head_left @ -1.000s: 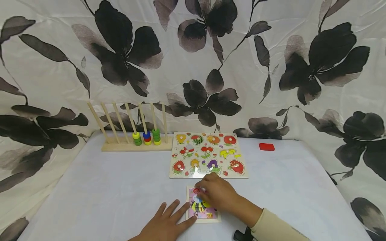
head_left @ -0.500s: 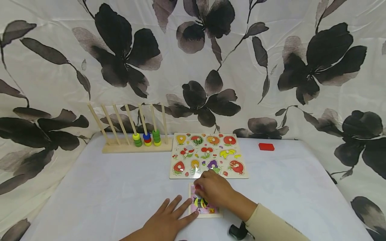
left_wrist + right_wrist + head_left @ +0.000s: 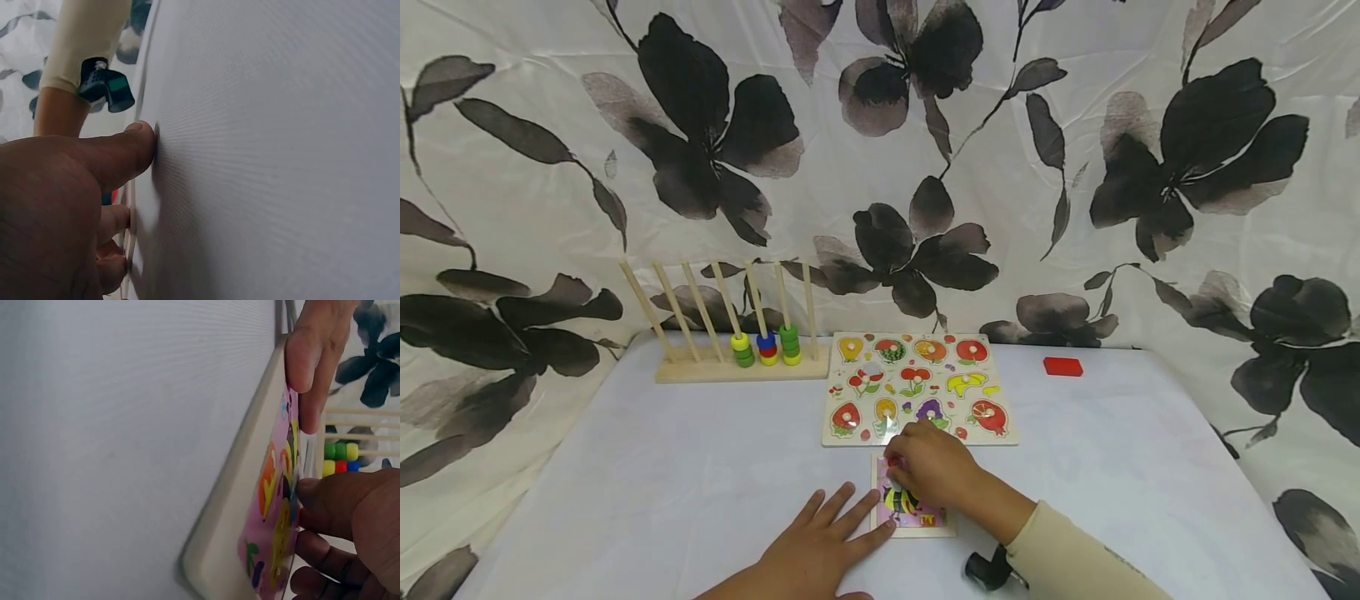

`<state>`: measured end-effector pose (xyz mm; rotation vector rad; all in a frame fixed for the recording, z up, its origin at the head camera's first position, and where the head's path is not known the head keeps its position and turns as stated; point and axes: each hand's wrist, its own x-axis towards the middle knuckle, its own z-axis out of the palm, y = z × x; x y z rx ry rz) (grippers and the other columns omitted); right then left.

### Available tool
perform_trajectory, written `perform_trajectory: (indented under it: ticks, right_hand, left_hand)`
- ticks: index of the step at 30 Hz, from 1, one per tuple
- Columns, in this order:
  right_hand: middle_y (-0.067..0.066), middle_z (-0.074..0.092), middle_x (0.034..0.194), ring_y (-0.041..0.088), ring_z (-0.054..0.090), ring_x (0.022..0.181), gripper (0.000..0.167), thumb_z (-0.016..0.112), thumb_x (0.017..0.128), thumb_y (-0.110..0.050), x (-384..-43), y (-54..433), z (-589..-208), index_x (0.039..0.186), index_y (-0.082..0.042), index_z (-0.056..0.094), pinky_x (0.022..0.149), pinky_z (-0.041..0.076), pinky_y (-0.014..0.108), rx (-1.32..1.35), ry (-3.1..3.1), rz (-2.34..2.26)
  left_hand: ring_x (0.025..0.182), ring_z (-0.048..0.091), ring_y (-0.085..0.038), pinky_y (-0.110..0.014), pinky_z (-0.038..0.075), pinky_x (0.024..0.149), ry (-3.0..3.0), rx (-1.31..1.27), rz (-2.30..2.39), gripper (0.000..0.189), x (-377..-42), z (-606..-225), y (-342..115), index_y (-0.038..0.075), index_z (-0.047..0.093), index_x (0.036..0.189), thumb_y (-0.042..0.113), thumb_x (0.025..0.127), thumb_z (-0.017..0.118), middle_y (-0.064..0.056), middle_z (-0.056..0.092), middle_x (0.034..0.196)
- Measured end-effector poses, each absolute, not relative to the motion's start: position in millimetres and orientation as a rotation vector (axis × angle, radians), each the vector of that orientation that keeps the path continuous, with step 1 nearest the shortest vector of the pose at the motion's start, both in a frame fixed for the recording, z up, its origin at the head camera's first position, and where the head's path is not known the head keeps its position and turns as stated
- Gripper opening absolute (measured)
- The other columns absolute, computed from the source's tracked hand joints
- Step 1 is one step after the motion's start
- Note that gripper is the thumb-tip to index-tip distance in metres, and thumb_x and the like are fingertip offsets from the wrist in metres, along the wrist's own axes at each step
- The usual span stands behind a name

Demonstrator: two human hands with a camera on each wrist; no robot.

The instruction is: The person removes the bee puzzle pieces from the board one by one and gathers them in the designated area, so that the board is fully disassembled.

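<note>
A small bee puzzle in a pale wooden frame [image 3: 913, 532] lies on the white table close to the person. My left hand [image 3: 822, 537] rests flat beside it with fingers spread, index fingertip and thumb at the frame's left edge. In the right wrist view, the left fingers [image 3: 307, 359] touch the puzzle's far end. Over the puzzle's upper part, my right hand [image 3: 936, 468] has curled fingers and thumb pinching at a puzzle piece with red on it [image 3: 894, 462]. Most of that piece is hidden by the fingers. The right thumb [image 3: 328, 503] sits against the picture's face.
A fruit peg puzzle board [image 3: 891, 389] lies just beyond the bee puzzle. To its left stands a wooden rack of pegs [image 3: 737, 372] with several coloured rings. A red flat block [image 3: 1063, 367] lies at back right. A black wrist mount [image 3: 988, 570] hangs at the right cuff.
The bee puzzle has slid slightly away from the person and to the right, with both hands staying at it. The right forearm has shifted a little left. The other toys stay put.
</note>
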<state>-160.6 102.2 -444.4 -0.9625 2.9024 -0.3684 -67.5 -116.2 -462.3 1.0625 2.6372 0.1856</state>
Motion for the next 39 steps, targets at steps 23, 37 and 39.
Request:
perform_trajectory:
  ticks: [23, 37, 39]
  right_hand:
    - [-0.01, 0.057, 0.086, 0.008, 0.052, 0.082, 0.01, 0.075, 0.094, -0.022, -169.1, 99.9, -440.5, 0.101, -0.018, 0.069, 0.073, 0.053, 0.028, -0.867, 2.802, -0.449]
    - [-0.007, 0.067, 0.109, 0.013, 0.06, 0.107, 0.021, 0.073, 0.096, -0.016, -167.5, 103.5, -438.0, 0.116, -0.019, 0.076, 0.092, 0.054, 0.035, -0.882, 2.748, -0.493]
    - [-0.006, 0.066, 0.109, 0.013, 0.06, 0.106, 0.022, 0.073, 0.095, -0.014, -166.7, 104.4, -437.5, 0.116, -0.019, 0.076, 0.09, 0.054, 0.035, -0.886, 2.742, -0.497]
  left_hand:
    - [0.15, 0.027, -0.04, -0.067, 0.03, 0.111, 2.669, 1.086, 0.204, 0.075, -67.2, -464.5, -116.8, 0.036, 0.039, 0.159, 0.076, 0.095, 0.042, -0.002, 0.026, 0.167]
    - [0.149, 0.028, -0.04, -0.067, 0.031, 0.11, 2.656, 1.077, 0.223, 0.077, -66.8, -460.1, -116.0, 0.036, 0.039, 0.159, 0.078, 0.094, 0.039, -0.002, 0.027, 0.167]
    - [0.149, 0.028, -0.04, -0.067, 0.031, 0.111, 2.654, 1.071, 0.22, 0.077, -66.5, -459.8, -116.0, 0.036, 0.039, 0.159, 0.078, 0.094, 0.04, -0.002, 0.026, 0.167]
